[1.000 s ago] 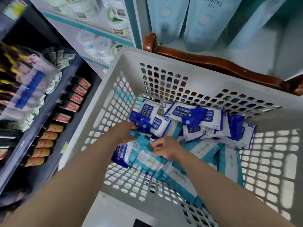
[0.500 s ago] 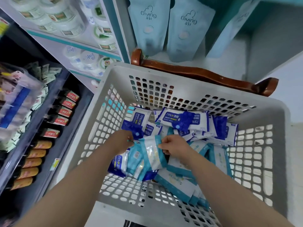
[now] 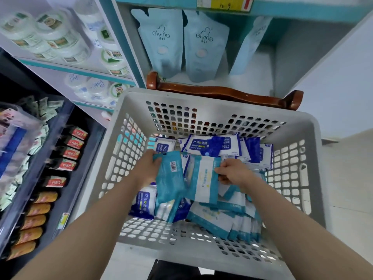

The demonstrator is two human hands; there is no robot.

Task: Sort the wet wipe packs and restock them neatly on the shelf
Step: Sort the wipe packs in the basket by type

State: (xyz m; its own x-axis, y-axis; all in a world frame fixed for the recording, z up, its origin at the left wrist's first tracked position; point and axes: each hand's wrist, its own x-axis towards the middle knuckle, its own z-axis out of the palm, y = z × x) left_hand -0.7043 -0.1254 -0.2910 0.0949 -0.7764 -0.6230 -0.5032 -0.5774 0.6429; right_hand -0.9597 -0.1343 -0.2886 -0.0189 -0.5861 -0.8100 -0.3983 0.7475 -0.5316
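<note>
Change: two teal packs now lifted out of the pile and held upright side by side over the middle of the basket point(image 3: 314, 158); a second ago both hands were down among the packs.
Left hand point(image 3: 148, 168): grips the barcode-side teal pack point(image 3: 170, 178) at its upper left edge.
Right hand point(image 3: 232, 173): pinches the teal-and-white pack point(image 3: 203, 180) at its right edge.
Meaning: sorting by colour under way, teal kind probably being pulled first; nothing placed on the shelf yet.
Basket contents: dark blue 75% packs point(image 3: 212, 145) heaped along the far wall, one more at near left; loose teal packs point(image 3: 214, 221) lying at near right.
Shelf point(image 3: 252, 81): straight ahead, beyond the wooden chair back point(image 3: 222, 93); holds pale blue pouches point(image 3: 163, 41) standing upright, with bare floor to their right.
</note>
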